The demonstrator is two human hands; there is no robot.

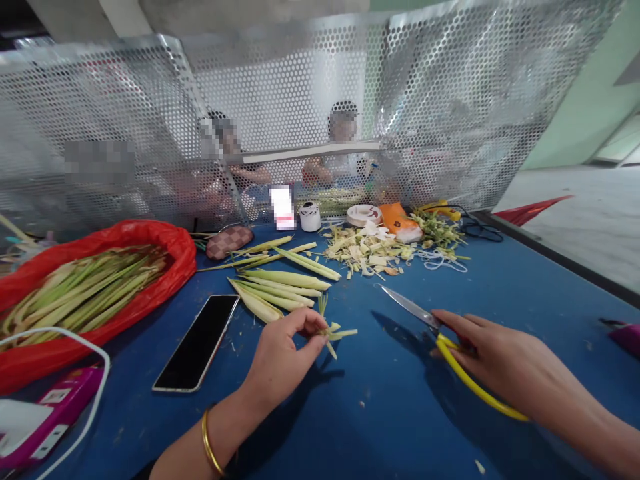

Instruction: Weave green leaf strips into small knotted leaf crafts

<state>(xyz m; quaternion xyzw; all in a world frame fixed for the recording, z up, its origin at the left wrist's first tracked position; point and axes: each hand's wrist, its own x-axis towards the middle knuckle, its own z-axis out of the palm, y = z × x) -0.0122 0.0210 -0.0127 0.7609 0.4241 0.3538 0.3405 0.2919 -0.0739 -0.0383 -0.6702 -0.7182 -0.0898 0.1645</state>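
Note:
Between the thumb and fingers of my left hand (pixel 295 343) is a small woven leaf piece (pixel 336 332), with pale green strips sticking out on several sides. My right hand (pixel 495 353) grips a pair of scissors (pixel 413 305) with yellow handles; the metal blades look closed and point up and left. Just beyond my left hand lie several long pale green leaves (pixel 285 280) in a loose fan. A heap of leaf scraps (pixel 367 250) lies farther back, past the scissors' tip.
At left, a red plastic bag (pixel 187 257) holds many long leaves. A black-screened phone (pixel 197 343), a purple device (pixel 55 413) and a white cable (pixel 103 387) lie nearby. Tape roll (pixel 364 215) and orange packet (pixel 397 220) stand before a perforated metal screen (pixel 300 80), with people behind.

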